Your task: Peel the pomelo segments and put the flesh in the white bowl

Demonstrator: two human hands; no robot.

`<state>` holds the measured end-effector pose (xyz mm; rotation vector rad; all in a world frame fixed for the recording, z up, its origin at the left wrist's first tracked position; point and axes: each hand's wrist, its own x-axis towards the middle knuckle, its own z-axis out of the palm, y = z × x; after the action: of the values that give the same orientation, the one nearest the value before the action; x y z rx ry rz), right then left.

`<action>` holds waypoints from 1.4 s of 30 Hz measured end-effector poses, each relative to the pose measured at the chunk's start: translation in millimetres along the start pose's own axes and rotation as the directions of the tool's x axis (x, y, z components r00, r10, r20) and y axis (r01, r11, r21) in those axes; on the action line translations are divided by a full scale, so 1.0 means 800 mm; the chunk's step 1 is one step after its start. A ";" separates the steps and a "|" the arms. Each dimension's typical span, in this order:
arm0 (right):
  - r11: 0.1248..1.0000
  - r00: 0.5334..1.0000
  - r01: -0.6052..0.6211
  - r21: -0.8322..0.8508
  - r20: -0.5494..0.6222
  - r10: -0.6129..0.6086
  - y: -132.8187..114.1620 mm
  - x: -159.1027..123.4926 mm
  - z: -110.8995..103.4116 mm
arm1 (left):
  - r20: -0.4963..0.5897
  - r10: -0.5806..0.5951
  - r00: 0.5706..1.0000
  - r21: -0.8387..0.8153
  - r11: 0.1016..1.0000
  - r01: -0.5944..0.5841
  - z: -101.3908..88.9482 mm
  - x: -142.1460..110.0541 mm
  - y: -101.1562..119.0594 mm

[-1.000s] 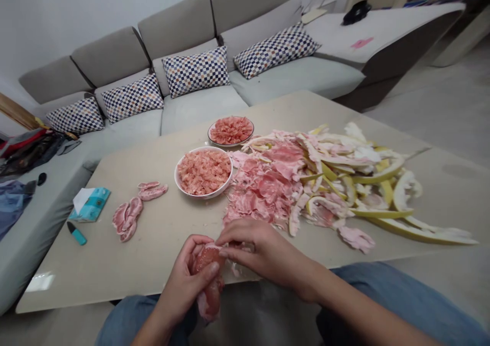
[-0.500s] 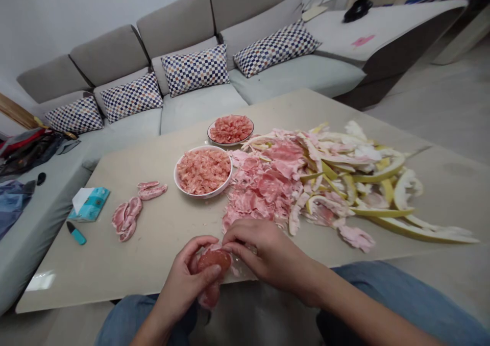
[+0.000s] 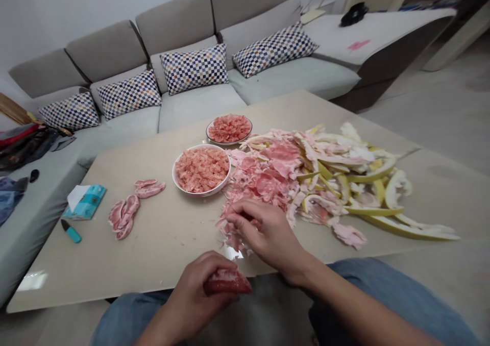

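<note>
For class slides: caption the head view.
Left hand holds a pomelo segment; right hand touches membrane scraps on a beige table.

On the surface [image 3: 153, 249], a bowl of pomelo pulp [image 3: 201, 193] stands before a plate of pomelo pulp [image 3: 229, 143], with a heap of pomelo peel [image 3: 306, 182] to their right, pomelo membranes [image 3: 124, 213] and a tissue packet [image 3: 84, 202] to their left, and a sofa [image 3: 199, 111] behind.

Bright even indoor light — faint shadows, sm. glare on tabletop [image 3: 32, 281], warped edges.
</note>
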<state>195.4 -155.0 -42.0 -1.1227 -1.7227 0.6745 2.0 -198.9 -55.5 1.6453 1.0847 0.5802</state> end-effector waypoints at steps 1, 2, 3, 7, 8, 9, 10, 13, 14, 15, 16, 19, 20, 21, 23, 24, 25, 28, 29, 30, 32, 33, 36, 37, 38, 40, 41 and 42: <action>1.000 1.000 -0.016 0.009 0.003 0.016 0.003 0.001 -0.001 | -0.001 -0.004 1.000 -0.004 1.000 0.004 0.001 0.001 0.001; 1.000 1.000 -0.016 0.010 0.010 0.016 0.007 0.002 -0.002 | -0.027 -0.022 0.999 -0.022 1.000 0.021 0.002 0.001 0.001; 1.000 1.000 -0.008 0.002 0.017 0.008 0.012 0.002 -0.002 | -0.069 -0.048 0.996 -0.053 0.998 0.045 0.001 0.002 0.001; 0.989 0.998 0.043 -0.139 0.053 -0.036 0.028 -0.001 -0.003 | -0.210 -0.175 0.962 -0.244 0.962 0.122 -0.006 0.004 -0.006; 0.983 0.998 0.046 -0.179 0.059 -0.036 0.028 -0.001 -0.003 | -0.212 -0.200 0.956 -0.288 0.948 0.134 -0.007 0.005 -0.009; 0.979 0.997 0.049 -0.200 0.061 -0.037 0.027 -0.002 -0.003 | -0.211 -0.218 0.953 -0.325 0.935 0.142 -0.008 0.005 -0.011; 0.979 0.997 0.056 -0.196 0.064 -0.044 0.025 -0.003 -0.003 | -0.213 -0.231 0.949 -0.354 0.924 0.146 -0.009 0.006 -0.012; 0.991 0.991 0.103 -0.082 0.092 -0.095 0.013 -0.005 0.000 | -0.256 -0.235 0.938 -0.404 0.907 0.117 -0.009 0.007 -0.014; 0.992 0.988 0.120 -0.049 0.103 -0.115 0.009 -0.006 0.002 | -0.272 -0.232 0.934 -0.416 0.904 0.103 -0.009 0.008 -0.014; 0.990 0.985 0.139 -0.032 0.110 -0.135 0.006 -0.007 0.005 | -0.283 -0.229 0.931 -0.426 0.900 0.091 -0.009 0.008 -0.014; 0.987 0.981 0.157 -0.032 0.117 -0.152 0.005 -0.008 0.007 | -0.294 -0.225 0.929 -0.433 0.898 0.080 -0.009 0.008 -0.014; 0.983 0.980 0.166 -0.073 0.118 -0.157 0.004 -0.011 0.012 | -0.318 -0.223 0.922 -0.433 0.899 0.068 -0.009 0.009 -0.014; 0.986 0.986 0.143 -0.088 0.103 -0.134 0.005 -0.011 0.012 | -0.327 -0.227 0.917 -0.431 0.900 0.069 -0.009 0.009 -0.015; 0.989 0.992 0.106 -0.099 0.081 -0.099 0.006 -0.011 0.011 | -0.337 -0.232 0.912 -0.430 0.900 0.070 -0.010 0.009 -0.015; 0.993 0.999 0.027 -0.112 0.027 -0.024 0.007 -0.009 0.008 | -0.354 -0.243 0.903 -0.432 0.899 0.073 -0.010 0.010 -0.016; 0.994 1.000 0.002 -0.112 0.010 -0.001 0.008 -0.008 0.007 | -0.360 -0.245 0.900 -0.434 0.898 0.071 -0.009 0.010 -0.016; 0.994 1.000 -0.007 -0.107 0.004 0.008 0.008 -0.008 0.006 | -0.365 -0.246 0.898 -0.435 0.898 0.069 -0.009 0.011 -0.016; 0.997 0.999 0.000 -0.072 0.047 0.003 0.009 -0.009 0.008 | -0.380 -0.249 0.891 -0.447 0.893 0.059 -0.009 0.012 -0.016; 0.997 0.998 -0.017 -0.069 0.064 0.021 0.009 -0.009 0.009 | -0.385 -0.254 0.887 -0.459 0.887 0.056 -0.009 0.012 -0.016; 0.997 0.995 -0.045 -0.069 0.081 0.050 0.009 -0.010 0.011 | -0.384 -0.265 0.884 -0.477 0.877 0.056 -0.009 0.012 -0.016; 0.992 0.987 -0.114 -0.061 0.109 0.120 0.008 -0.012 0.015 | -0.370 -0.296 0.881 -0.530 0.846 0.061 -0.008 0.012 -0.015; 0.988 0.981 -0.147 -0.042 0.125 0.151 0.007 -0.013 0.017 | -0.359 -0.311 0.880 -0.557 0.828 0.065 -0.008 0.012 -0.015; 0.967 0.959 -0.244 0.068 0.168 0.230 0.003 -0.014 0.025 | -0.332 -0.326 0.885 -0.610 0.790 0.062 -0.006 0.010 -0.014; 0.955 0.950 -0.279 0.102 0.178 0.258 0.001 -0.014 0.028 | -0.330 -0.319 0.889 -0.614 0.787 0.055 -0.006 0.010 -0.014; 0.942 0.941 -0.311 0.130 0.185 0.285 0.000 -0.014 0.030 | -0.329 -0.310 0.892 -0.613 0.789 0.048 -0.005 0.009 -0.014; 0.921 0.928 -0.353 0.165 0.190 0.322 -0.002 -0.013 0.033 | -0.333 -0.288 0.898 -0.598 0.800 0.034 -0.003 0.009 -0.015; 0.916 0.924 -0.364 0.171 0.192 0.331 -0.003 -0.013 0.034 | -0.341 -0.278 0.898 -0.587 0.809 0.027 -0.002 0.008 -0.017; 0.913 0.922 -0.369 0.172 0.192 0.336 -0.004 -0.012 0.034 | -0.351 -0.269 0.897 -0.572 0.820 0.021 -0.001 0.008 -0.018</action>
<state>170.8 -164.0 -54.9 -1.2742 -1.5471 1.1686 -1.3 -192.2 -69.5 0.9277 1.1898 1.0687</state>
